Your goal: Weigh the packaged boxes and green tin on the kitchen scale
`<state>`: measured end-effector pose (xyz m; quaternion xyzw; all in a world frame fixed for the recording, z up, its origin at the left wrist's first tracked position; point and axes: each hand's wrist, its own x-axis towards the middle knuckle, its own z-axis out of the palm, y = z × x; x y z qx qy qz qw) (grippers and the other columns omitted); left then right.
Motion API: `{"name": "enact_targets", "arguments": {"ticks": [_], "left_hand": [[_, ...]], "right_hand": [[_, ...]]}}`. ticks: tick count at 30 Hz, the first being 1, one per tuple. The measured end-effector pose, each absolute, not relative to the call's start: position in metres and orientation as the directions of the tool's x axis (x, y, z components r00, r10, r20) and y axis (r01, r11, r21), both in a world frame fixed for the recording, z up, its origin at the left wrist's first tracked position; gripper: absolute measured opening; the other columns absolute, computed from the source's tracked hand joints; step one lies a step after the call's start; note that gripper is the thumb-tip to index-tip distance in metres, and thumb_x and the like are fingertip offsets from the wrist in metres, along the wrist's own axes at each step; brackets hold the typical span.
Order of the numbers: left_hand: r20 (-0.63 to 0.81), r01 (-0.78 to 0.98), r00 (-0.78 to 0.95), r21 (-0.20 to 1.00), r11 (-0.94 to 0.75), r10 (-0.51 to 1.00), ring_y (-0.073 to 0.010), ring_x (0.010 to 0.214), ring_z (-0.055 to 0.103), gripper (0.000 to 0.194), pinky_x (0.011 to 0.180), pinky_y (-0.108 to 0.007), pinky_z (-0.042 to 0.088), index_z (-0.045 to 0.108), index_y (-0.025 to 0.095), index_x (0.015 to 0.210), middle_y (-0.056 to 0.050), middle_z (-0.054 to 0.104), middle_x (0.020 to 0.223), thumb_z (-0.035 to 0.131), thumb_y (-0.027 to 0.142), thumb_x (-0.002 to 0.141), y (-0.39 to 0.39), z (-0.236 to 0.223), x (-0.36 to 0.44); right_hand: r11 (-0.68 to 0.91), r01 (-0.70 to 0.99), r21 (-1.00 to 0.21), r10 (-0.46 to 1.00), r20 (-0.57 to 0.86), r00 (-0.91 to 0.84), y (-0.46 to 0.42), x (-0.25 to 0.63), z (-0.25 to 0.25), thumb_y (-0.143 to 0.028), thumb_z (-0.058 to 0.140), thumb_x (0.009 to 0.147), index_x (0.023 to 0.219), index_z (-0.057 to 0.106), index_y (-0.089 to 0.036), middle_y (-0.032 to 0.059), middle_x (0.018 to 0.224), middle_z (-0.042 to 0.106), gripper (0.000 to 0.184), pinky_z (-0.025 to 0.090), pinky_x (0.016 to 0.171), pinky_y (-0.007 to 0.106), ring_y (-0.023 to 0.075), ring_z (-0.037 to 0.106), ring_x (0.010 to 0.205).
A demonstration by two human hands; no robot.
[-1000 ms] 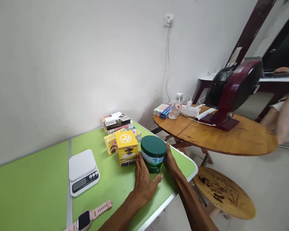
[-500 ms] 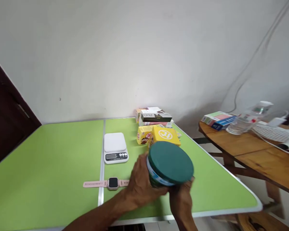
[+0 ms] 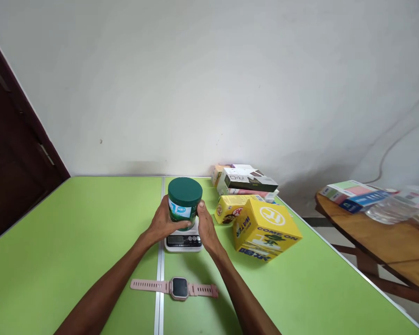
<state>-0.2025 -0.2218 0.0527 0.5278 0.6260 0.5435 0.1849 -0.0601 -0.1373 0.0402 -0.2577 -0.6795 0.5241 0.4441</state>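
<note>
Both hands grip a green canister (image 3: 185, 190) with a dark green lid and a white-and-blue label. My left hand (image 3: 161, 222) wraps its left side, the thumb lying across the front near the base. Against the right side presses my right hand (image 3: 206, 226). The canister is upright at the white kitchen scale (image 3: 183, 248) and hides most of its platform; whether it rests there or hangs just above, I cannot tell. Nearer to me, a pink-strapped smartwatch (image 3: 179, 288) lies flat across the table's metal seam.
On the green table (image 3: 101, 242), a large yellow box (image 3: 267, 228) stands right of the scale. Behind it are a smaller yellow box (image 3: 230, 208) and several stacked cartons (image 3: 249, 179) near the wall. A wooden side table (image 3: 387, 237) holds boxes and a clear plastic bottle (image 3: 400, 204).
Both hands have carried the canister left and away from me, from in front of the yellow boxes to the scale. The view has shifted, and the large yellow box now shows fully.
</note>
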Motion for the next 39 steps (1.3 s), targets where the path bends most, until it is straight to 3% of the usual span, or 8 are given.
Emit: {"name": "enact_targets", "arguments": {"ticks": [11,16,19,23,27,32,35,39], "left_hand": [[0.321,0.495,-0.340,0.860,-0.122,0.884,-0.0358,0.126,0.062,0.095,0.106,-0.053,0.051,0.046,0.016,0.143,-0.017,0.063,0.136,0.093,0.043,0.065,-0.219,0.037,-0.218],[0.246,0.453,-0.402,0.890,-0.042,0.882,-0.0412,0.143,0.050,0.123,0.116,-0.060,0.043,0.029,0.021,0.159,-0.023,0.043,0.160,0.095,0.051,0.060,-0.242,0.031,-0.229],[0.172,0.407,-0.496,0.912,0.053,0.851,-0.0397,0.142,0.053,0.119,0.115,-0.061,0.045,0.027,0.024,0.160,-0.023,0.044,0.160,0.093,0.055,0.065,-0.259,0.023,-0.239],[0.181,0.419,-0.527,0.905,0.069,0.830,-0.0400,0.144,0.051,0.120,0.118,-0.062,0.041,0.029,0.023,0.159,-0.022,0.048,0.157,0.094,0.054,0.062,-0.261,0.022,-0.239],[0.245,0.460,-0.482,0.888,0.005,0.842,-0.0424,0.147,0.046,0.125,0.120,-0.062,0.038,0.033,0.020,0.158,-0.022,0.047,0.157,0.097,0.051,0.056,-0.241,0.027,-0.219],[0.293,0.492,-0.461,0.870,-0.034,0.837,-0.0398,0.131,0.058,0.106,0.110,-0.057,0.048,0.049,0.020,0.145,-0.017,0.061,0.140,0.097,0.049,0.055,-0.218,0.028,-0.205],[0.294,0.495,-0.508,0.869,-0.006,0.810,-0.0386,0.121,0.063,0.098,0.103,-0.054,0.052,0.054,0.017,0.135,-0.016,0.065,0.129,0.098,0.046,0.051,-0.218,0.031,-0.209],[0.360,0.477,-0.543,0.876,-0.074,0.758,-0.0364,0.119,0.064,0.096,0.100,-0.050,0.054,0.053,0.018,0.134,-0.014,0.066,0.130,0.098,0.044,0.052,-0.229,0.039,-0.233]], "right_hand": [[0.271,-0.114,-0.956,0.801,0.290,-0.524,-0.127,-0.060,0.020,-0.076,0.035,0.100,0.134,0.067,-0.024,0.0089,0.138,0.070,0.070,0.045,0.117,0.045,0.0275,0.063,0.128],[0.254,0.044,-0.966,0.906,0.222,-0.362,-0.125,-0.026,-0.012,-0.080,0.042,0.095,0.136,0.068,-0.020,0.0150,0.147,0.064,0.077,0.034,0.125,0.058,0.0345,0.056,0.139],[0.228,0.108,-0.968,0.939,0.189,-0.288,-0.127,-0.007,-0.031,-0.081,0.045,0.093,0.131,0.072,-0.019,0.0176,0.145,0.065,0.078,0.030,0.127,0.060,0.0371,0.055,0.140],[0.178,0.079,-0.981,0.952,0.151,-0.266,-0.124,0.000,-0.037,-0.083,0.044,0.091,0.126,0.075,-0.018,0.0181,0.143,0.066,0.079,0.034,0.125,0.060,0.0387,0.058,0.138],[0.289,0.149,-0.946,0.920,0.231,-0.316,-0.127,-0.001,-0.027,-0.077,0.041,0.096,0.130,0.071,-0.013,0.0199,0.143,0.065,0.078,0.034,0.124,0.061,0.0374,0.055,0.139],[0.542,0.152,-0.827,0.779,0.426,-0.459,-0.139,-0.011,-0.014,-0.062,0.044,0.102,0.140,0.065,-0.020,0.0151,0.148,0.063,0.060,0.036,0.122,0.061,0.0345,0.053,0.141],[0.573,0.144,-0.807,0.756,0.451,-0.474,-0.143,-0.024,-0.009,-0.061,0.045,0.102,0.143,0.063,-0.021,0.0158,0.147,0.062,0.060,0.040,0.118,0.062,0.0362,0.054,0.139],[0.612,0.103,-0.784,0.704,0.481,-0.522,-0.147,-0.052,0.005,-0.059,0.047,0.102,0.146,0.061,-0.025,0.0141,0.149,0.060,0.058,0.040,0.119,0.062,0.0360,0.052,0.141]]}}
